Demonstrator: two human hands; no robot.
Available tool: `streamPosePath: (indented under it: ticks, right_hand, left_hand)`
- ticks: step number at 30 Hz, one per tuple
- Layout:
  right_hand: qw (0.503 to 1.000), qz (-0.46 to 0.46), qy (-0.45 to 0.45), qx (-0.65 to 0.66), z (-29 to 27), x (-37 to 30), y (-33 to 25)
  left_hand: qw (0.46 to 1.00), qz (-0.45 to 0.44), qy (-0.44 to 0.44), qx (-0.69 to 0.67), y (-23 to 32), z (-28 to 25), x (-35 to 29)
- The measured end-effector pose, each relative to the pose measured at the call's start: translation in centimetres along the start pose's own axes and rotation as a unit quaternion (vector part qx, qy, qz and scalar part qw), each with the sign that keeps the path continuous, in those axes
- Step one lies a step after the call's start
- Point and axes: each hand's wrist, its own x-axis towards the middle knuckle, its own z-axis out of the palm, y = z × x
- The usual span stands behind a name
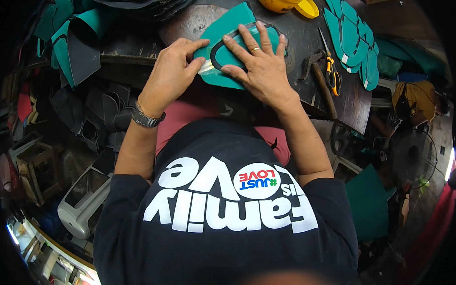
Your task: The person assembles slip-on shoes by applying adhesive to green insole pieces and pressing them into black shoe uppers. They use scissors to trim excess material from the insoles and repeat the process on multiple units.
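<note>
A green sheet piece (224, 29) lies at the near edge of the dark worktable, with a black curved strip (216, 55) outlining a shape on it. My right hand (259, 63) presses flat on the outlined part, fingers spread; a ring is on one finger. At the sheet's left edge, my left hand (175, 66) is bent, its thumb and index finger closed in on the border and the other fingers curled. A pale patch shows on the green beside that thumb. What lies under the right palm is hidden.
Right of the sheet are a hammer (322, 84) and scissors with orange-and-black handles (331, 76). A yellow tub (278, 0) with its lid (307, 8) stands at the back. Cut green pieces (352, 37) spread far right; bent green sheets (81, 47) lie left. Another person (415, 101) sits at right, near a fan (414, 153).
</note>
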Motion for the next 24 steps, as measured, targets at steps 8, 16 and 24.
streamPosePath:
  ticks: [8, 16, 24]
  right_hand:
    - [0.996, -0.049, -0.013, 0.068, -0.7, -0.6, -0.9]
    - [0.938, 0.025, 0.149, 0.312, -4.0, 5.5, 10.8]
    - [0.955, 0.137, -0.206, -0.167, -4.0, 16.1, 17.2]
  left_hand:
    - [1.000, -0.012, -0.004, -0.004, -0.3, 0.2, -0.1]
    - [0.996, 0.073, -0.056, 0.016, -1.3, -1.5, 3.9]
    - [0.994, 0.092, 0.044, 0.027, -2.7, 1.7, 9.0]
